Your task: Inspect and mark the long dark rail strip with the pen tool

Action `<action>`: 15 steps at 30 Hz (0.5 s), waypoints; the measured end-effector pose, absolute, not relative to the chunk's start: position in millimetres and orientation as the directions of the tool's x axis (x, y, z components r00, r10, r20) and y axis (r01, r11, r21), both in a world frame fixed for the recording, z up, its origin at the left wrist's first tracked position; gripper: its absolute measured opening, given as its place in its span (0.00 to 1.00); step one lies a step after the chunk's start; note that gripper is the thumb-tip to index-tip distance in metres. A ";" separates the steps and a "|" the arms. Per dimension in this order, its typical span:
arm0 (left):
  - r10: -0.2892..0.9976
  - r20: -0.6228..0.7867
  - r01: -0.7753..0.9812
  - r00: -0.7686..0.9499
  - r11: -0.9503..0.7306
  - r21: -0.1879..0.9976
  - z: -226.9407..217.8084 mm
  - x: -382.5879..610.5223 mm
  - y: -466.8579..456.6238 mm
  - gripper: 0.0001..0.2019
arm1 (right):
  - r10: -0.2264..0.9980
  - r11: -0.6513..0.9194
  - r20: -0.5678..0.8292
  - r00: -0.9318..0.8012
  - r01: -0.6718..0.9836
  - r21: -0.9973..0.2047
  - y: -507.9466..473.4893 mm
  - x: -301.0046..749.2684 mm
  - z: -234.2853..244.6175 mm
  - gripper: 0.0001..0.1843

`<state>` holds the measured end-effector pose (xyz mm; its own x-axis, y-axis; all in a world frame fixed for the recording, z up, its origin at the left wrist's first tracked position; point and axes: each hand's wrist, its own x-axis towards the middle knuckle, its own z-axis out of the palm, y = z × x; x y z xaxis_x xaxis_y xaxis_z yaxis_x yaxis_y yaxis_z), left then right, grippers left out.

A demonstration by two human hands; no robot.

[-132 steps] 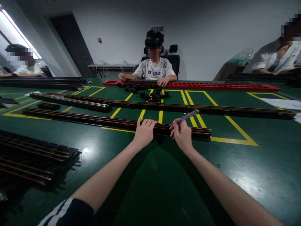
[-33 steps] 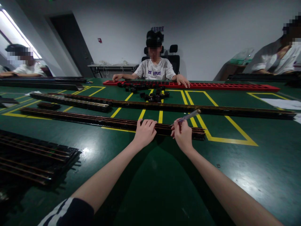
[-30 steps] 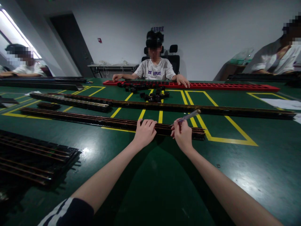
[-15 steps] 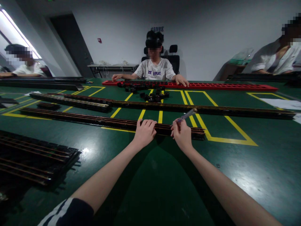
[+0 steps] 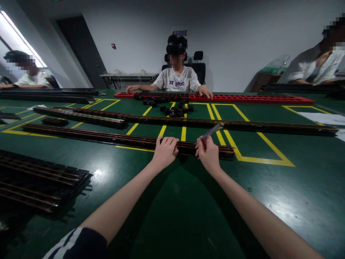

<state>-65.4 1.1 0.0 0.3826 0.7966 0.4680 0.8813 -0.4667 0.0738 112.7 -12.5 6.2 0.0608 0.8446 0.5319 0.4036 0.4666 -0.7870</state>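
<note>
A long black rail (image 5: 129, 140) with copper-coloured strips along it lies across the green table in front of me. My left hand (image 5: 165, 153) rests over the rail near its right part, fingers bent round it. Farther right, my right hand (image 5: 208, 153) grips a screwdriver (image 5: 212, 131) with a clear handle. The handle slants up and to the right, above the hand. Its tip end points down at the rail, but the fingers hide where it touches.
Behind lie more black rails (image 5: 242, 126) and a heap of black parts (image 5: 176, 109). A co-worker's hands rest on a red slotted frame (image 5: 258, 98) across the table. Black strips (image 5: 40, 172) are stacked at my near left. Papers (image 5: 323, 118) lie at the right.
The red frame and the co-worker's hands on it have shifted slightly left. My hands keep nearly the same place on the rail; the screwdriver's handle has moved very slightly.
</note>
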 end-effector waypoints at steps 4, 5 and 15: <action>0.795 0.472 0.882 0.380 -0.465 0.072 -1.1 -65.6 1.7 0.15 | 0.841 0.473 0.537 0.073 0.384 -0.793 -11.2 112.3 4.2 0.16; 0.796 0.471 0.883 0.380 -0.465 0.073 -1.2 -65.7 1.8 0.15 | 0.840 0.472 0.537 0.076 0.382 -0.794 -10.9 112.3 3.5 0.16; 0.801 0.468 0.883 0.373 -0.462 0.087 -1.4 -65.7 2.1 0.15 | 0.846 0.465 0.527 0.078 0.372 -0.803 -8.7 112.7 -0.5 0.16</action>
<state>-65.7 2.1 -1.4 0.3733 0.8008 0.4684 0.8826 -0.4621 0.0866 112.7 -8.7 -0.5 0.0780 0.8465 0.5267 0.3719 0.4655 -0.8031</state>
